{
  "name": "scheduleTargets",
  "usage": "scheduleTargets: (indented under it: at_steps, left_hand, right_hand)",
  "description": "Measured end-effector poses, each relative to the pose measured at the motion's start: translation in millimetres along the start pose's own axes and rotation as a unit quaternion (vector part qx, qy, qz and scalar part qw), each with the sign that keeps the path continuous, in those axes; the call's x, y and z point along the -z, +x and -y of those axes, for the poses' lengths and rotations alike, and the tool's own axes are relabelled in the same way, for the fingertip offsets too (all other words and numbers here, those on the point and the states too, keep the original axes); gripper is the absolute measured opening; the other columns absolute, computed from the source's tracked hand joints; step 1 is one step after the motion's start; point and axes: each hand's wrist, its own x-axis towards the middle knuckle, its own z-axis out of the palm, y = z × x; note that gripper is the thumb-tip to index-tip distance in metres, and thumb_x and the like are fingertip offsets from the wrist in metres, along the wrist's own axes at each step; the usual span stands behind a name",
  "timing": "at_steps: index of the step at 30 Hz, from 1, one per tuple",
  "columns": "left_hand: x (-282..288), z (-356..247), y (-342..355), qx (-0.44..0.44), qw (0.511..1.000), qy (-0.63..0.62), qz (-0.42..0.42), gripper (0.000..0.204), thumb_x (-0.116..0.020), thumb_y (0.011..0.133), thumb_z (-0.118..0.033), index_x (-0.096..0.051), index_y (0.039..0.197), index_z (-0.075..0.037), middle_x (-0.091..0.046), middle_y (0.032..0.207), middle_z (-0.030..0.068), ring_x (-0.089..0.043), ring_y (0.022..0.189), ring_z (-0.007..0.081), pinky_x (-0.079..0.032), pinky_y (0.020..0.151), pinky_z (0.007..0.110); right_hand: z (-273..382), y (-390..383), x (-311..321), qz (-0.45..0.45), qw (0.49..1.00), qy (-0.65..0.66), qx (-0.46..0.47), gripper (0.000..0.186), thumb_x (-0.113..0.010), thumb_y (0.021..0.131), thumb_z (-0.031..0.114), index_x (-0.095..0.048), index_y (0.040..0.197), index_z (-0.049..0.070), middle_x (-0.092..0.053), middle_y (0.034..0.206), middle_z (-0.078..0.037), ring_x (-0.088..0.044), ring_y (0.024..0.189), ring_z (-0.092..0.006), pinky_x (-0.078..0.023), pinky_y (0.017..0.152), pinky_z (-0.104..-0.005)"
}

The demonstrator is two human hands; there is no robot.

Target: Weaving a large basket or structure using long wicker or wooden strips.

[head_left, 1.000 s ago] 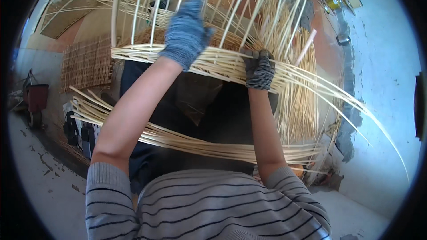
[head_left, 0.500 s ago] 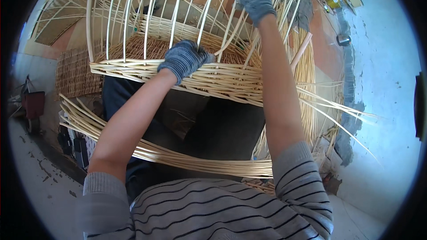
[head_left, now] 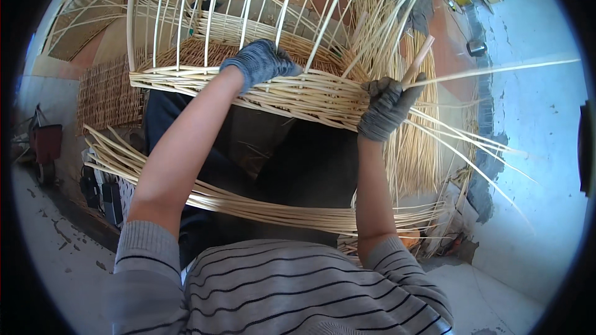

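Wicker basket [head_left: 310,102] is set across the front of the person's lap. Near wall is woven in pale, glossy rods, tightly packed; inside is browner. Pale uprights [head_left: 282,15] are spaced along the rim; thick corner stake [head_left: 419,59] is tilted right. Loose rod ends [head_left: 462,134] are splayed past the right corner.

Top edge of the near wall is grasped by the gloved left hand [head_left: 261,65]; fingertips are hidden. Gloved right hand [head_left: 386,108] is held at the right corner, thumb raised, one long rod [head_left: 490,72] run out beside it; what is gripped can't be told. Uprights are cut off by the upper edge. Rod bundle [head_left: 267,208] is partly covered by both forearms.
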Motion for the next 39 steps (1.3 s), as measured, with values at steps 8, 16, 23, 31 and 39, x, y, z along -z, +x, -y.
scheduleTargets:
  at_steps: [8, 16, 23, 31, 39]
  left_hand:
    - [-15.8, -60.5, -9.9, 0.217, 0.961, 0.09, -0.148, 0.09, -0.061, 0.062, -0.069, -0.049, 0.119, 0.0, -0.057, 0.11, 0.0214, -0.055, 0.105, 0.0307, -0.039, 0.094, 0.038]
    - [-87.2, -88.8, -11.7, -0.01, 0.928, 0.365, -0.07, 0.107, -0.07, 0.065, -0.051, -0.009, 0.139, -0.004, -0.053, 0.116, 0.0193, -0.054, 0.101, 0.0325, -0.037, 0.092, 0.041]
    - [-64.1, -111.7, 34.4, -0.017, 0.976, 0.215, 0.016, 0.051, -0.06, 0.08, -0.042, -0.052, 0.114, -0.005, -0.061, 0.103, 0.0185, -0.058, 0.099, 0.0276, -0.043, 0.087, 0.036]
    - [-91.8, -90.1, 44.5, 0.027, 0.983, 0.156, -0.097, 0.048, -0.051, 0.079, -0.054, -0.065, 0.089, -0.009, -0.064, 0.087, 0.0157, -0.06, 0.085, 0.0306, -0.044, 0.08, 0.037]
    - [-76.9, -97.8, 49.7, 0.079, 0.989, 0.111, -0.049, 0.058, -0.047, 0.08, -0.057, -0.063, 0.09, -0.003, -0.063, 0.085, 0.0174, -0.06, 0.087, 0.0308, -0.044, 0.082, 0.039]
  right_hand:
    - [39.4, -28.4, -15.0, 0.081, 0.996, 0.043, 0.009, 0.036, -0.045, 0.091, 0.011, -0.036, 0.125, 0.005, -0.051, 0.066, -0.004, -0.049, 0.057, -0.0137, -0.047, 0.056, -0.0301]
    - [-45.3, -13.9, 66.9, -0.085, 0.959, 0.22, -0.155, 0.011, -0.047, 0.09, 0.008, -0.046, 0.1, 0.013, -0.05, 0.068, -0.004, -0.048, 0.06, -0.0172, -0.049, 0.063, -0.0388]
    - [5.1, -0.4, 110.6, -0.113, 0.962, 0.152, -0.198, 0.017, -0.061, 0.082, 0.01, -0.049, 0.093, 0.004, -0.059, 0.086, -0.012, -0.059, 0.065, -0.0197, -0.054, 0.065, -0.0388]
    - [47.3, 149.7, 1.9, 0.349, 0.887, -0.301, -0.03, 0.027, -0.064, 0.077, 0.011, -0.059, 0.102, 0.001, -0.062, 0.088, -0.007, -0.056, 0.081, -0.0131, -0.045, 0.073, -0.0258]
    - [16.6, 155.5, 43.4, 0.193, 0.824, -0.486, 0.218, 0.05, -0.071, 0.071, 0.007, -0.049, 0.115, 0.006, -0.059, 0.097, -0.005, -0.058, 0.077, -0.0146, -0.051, 0.066, -0.0276]
